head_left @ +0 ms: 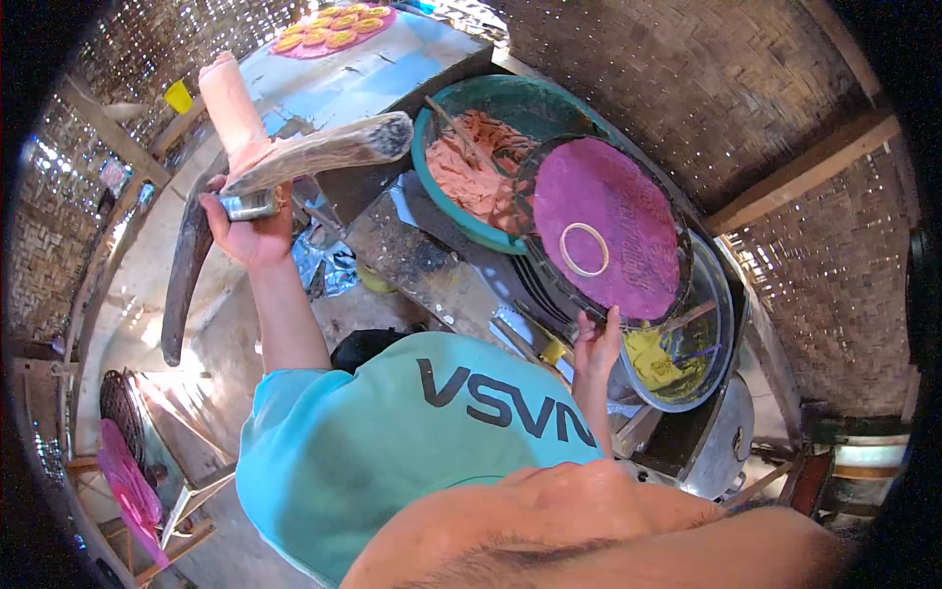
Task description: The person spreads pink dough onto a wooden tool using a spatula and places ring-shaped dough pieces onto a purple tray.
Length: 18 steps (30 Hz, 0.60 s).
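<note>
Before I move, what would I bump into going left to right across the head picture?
Bright pink sheet → left hand → peach-colored mixture → right hand → yellow mixture.

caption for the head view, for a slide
Left hand gripping a wooden tool, right hand at the edge of a round purple-topped tray by a green basin
</note>
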Available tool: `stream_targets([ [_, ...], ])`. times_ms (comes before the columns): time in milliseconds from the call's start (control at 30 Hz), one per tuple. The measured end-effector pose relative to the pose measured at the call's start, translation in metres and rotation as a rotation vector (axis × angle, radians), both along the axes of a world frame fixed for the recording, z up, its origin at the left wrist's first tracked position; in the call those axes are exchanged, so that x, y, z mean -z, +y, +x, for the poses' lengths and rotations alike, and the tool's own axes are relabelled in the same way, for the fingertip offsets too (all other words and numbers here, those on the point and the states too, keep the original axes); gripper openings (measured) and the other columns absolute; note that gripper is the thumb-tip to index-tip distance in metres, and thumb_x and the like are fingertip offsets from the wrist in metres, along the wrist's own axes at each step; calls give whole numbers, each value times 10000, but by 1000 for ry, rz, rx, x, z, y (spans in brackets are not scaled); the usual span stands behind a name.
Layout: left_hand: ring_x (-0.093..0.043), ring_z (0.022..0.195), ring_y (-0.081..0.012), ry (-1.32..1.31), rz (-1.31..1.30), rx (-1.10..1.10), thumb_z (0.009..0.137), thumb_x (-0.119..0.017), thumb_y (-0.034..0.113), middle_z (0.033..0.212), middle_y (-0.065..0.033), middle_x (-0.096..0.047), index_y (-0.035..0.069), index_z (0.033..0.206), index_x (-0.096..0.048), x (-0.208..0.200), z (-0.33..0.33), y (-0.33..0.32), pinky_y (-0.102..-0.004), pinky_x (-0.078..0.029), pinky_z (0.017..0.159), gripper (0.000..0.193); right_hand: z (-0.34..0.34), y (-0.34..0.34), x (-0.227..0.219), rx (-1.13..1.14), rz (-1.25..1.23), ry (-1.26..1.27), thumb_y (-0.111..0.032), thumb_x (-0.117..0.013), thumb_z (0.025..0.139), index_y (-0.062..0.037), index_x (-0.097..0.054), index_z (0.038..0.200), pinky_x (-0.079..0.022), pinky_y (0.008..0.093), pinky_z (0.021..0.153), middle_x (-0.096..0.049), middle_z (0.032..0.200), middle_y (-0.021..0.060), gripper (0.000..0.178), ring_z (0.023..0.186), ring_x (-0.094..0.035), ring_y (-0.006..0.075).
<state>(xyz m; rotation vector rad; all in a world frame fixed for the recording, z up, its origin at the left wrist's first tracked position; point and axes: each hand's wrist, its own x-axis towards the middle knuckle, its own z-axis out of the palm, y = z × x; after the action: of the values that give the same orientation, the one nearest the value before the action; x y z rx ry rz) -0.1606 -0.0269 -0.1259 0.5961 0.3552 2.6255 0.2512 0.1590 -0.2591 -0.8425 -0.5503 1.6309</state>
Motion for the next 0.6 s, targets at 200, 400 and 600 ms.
stream_targets([
  [200,-405,1131,-340,1,94,93,762,-533,505,1219,-168,-432,80,1173,-455,20,-26,7,-509,-329,936,596,15,3,27,-9,17,12,-322,-501,863,-49,-508,993,-524,332,663,-587,895,62,302,742,-580,179],
  [400,-373,1134,-419,-17,194,198,757,-579,425,1205,-117,-471,219,948,-589,25,-53,33,-592,-265,929,281,-2,-32,-5,-366,-57,-120,-373,-547,823,-34,-543,950,-477,274,672,-573,877,89,362,754,-550,175],
  [600,-429,1054,-365,-42,394,381,709,-619,365,1079,-126,-491,195,944,-533,33,-116,85,-511,-342,902,303,-73,-21,-75,-916,33,-548,-227,-528,854,-3,-467,1134,-489,276,710,-567,966,108,365,811,-578,169],
])
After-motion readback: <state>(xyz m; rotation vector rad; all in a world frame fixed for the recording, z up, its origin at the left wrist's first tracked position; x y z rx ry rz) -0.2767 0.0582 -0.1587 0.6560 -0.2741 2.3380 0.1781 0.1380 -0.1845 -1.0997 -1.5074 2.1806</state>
